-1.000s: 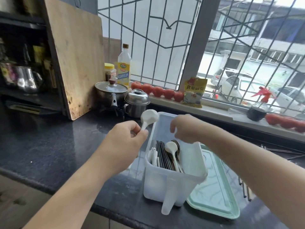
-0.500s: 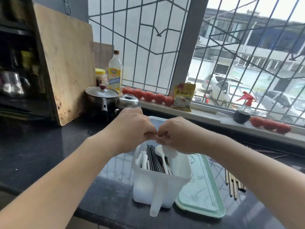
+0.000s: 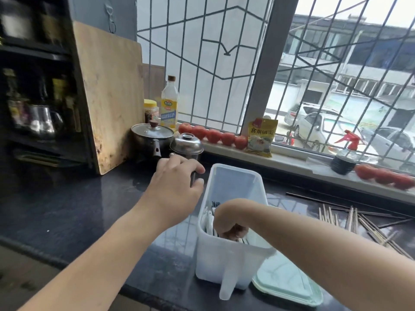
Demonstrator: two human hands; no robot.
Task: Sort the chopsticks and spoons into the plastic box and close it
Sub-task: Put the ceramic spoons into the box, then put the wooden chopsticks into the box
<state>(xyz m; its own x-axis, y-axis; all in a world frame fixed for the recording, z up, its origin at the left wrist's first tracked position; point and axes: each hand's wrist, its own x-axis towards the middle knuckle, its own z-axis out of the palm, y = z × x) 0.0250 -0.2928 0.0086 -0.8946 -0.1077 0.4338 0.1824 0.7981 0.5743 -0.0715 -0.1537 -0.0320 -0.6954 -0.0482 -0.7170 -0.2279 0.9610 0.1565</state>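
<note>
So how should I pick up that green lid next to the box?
Take the green lid by its near right rim, coming from the right. It lies flat on the counter, and its left edge is tucked behind the plastic box, so only that side looks free for a grip.

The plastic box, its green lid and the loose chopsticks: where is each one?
plastic box [image 3: 221,263]: head view, on its near front wall.
green lid [image 3: 289,286]: head view, on its flat top, right of the box.
loose chopsticks [image 3: 354,221]: head view, on the middle of the pile on the counter.
</note>
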